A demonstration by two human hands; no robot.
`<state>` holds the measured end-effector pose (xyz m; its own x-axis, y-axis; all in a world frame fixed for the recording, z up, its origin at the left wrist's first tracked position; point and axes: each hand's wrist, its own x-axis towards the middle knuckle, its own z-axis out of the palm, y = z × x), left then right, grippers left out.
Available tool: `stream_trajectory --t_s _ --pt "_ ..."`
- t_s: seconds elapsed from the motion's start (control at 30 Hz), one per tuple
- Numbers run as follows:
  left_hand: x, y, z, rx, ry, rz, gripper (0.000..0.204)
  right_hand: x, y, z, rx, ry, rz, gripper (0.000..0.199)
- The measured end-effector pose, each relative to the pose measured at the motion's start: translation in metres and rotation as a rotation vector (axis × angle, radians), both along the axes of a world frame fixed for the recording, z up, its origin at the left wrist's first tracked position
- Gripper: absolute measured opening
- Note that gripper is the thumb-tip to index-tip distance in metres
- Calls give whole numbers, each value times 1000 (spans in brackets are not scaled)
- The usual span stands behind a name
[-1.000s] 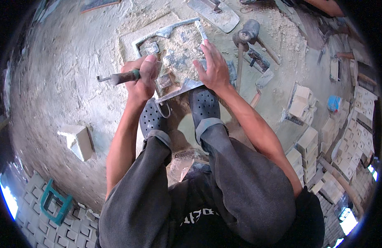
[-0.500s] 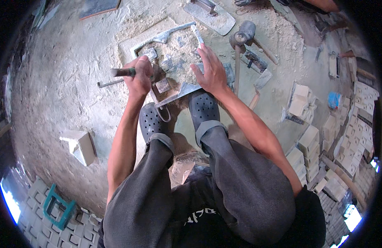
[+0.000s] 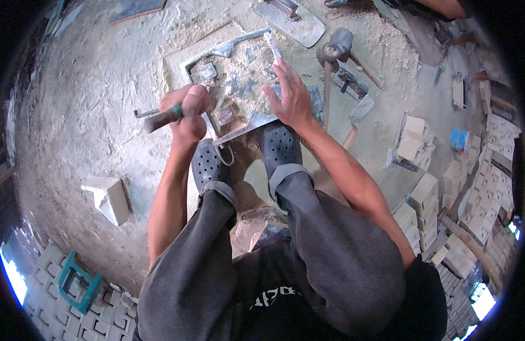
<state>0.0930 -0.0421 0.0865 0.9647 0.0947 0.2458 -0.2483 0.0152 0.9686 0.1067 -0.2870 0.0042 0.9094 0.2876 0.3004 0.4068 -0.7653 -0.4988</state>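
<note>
On the floor before my feet lies a metal mould frame (image 3: 217,50) filled with pale crumbly powder and several grey metal pieces, such as a small block (image 3: 207,72) and a star-like one (image 3: 240,85). My left hand (image 3: 186,111) is closed around the dark, round handle of a tool (image 3: 163,119) at the frame's left side. The tool's head is hidden by the hand. My right hand (image 3: 291,96) rests, fingers spread and holding nothing, at the frame's right side. Its fingertips touch the frame's edge bar (image 3: 272,45). A rusty brown block (image 3: 225,115) sits near the front bar.
A mallet (image 3: 336,48) lies right of the frame, beyond it a flat metal float (image 3: 291,23). Pale cast blocks (image 3: 416,139) stand at right, with more stacked behind. At left are a chipped block (image 3: 109,199) and a teal frame (image 3: 80,284). My shoes (image 3: 279,145) border the frame.
My left hand has tilted, and the tool's handle end has swung down and nearer to me. My right hand has stayed nearly in place.
</note>
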Motion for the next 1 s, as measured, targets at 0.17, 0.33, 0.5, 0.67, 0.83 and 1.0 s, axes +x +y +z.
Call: stream_trajectory --t_s 0.17,0.33,0.5,0.67,0.83,1.0 --pt "5 -12 -33 -78 218 59 41 1 9 6 -7 10 14 55" --pt "10 -7 -14 -232 229 -16 40 3 7 8 -24 17 6 55" --pt "14 10 -11 -294 42 -49 42 1 10 8 -5 20 10 55" --pt "15 -9 -31 -164 179 -72 41 1 9 10 -15 18 20 51" --pt "13 -1 15 -71 88 -50 42 0 6 9 -3 17 23 53" --pt "8 -5 -21 -4 223 -36 41 2 14 11 -10 7 40 55"
